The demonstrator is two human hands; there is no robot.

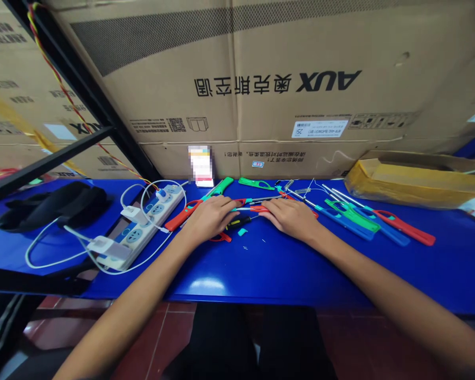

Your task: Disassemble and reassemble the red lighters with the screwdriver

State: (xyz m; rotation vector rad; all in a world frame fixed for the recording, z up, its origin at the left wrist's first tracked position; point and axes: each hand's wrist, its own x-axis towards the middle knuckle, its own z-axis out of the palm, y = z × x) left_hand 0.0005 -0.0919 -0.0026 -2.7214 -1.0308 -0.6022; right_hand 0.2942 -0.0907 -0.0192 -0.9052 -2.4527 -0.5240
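Observation:
Both my hands are together over the blue tabletop, holding a red long-neck lighter (257,209) between them. My left hand (210,217) has its fingers closed at the lighter's metal tube end. My right hand (293,217) is curled around the red handle, most of which it hides. Left of my left hand lies another red lighter (180,216), and a green handle (224,186) is just beyond it. Below the held lighter are a black-and-yellow screwdriver (238,224) and a small teal piece (243,232). A green handle shell (256,183) lies behind my hands.
To the right lie several long-neck lighters, including a red one (409,229) and a green one (356,217). A yellow-taped carton (415,182) sits behind them. A power strip (144,227) with white cables, a phone (201,166) and a black cloth item (55,205) are leftward.

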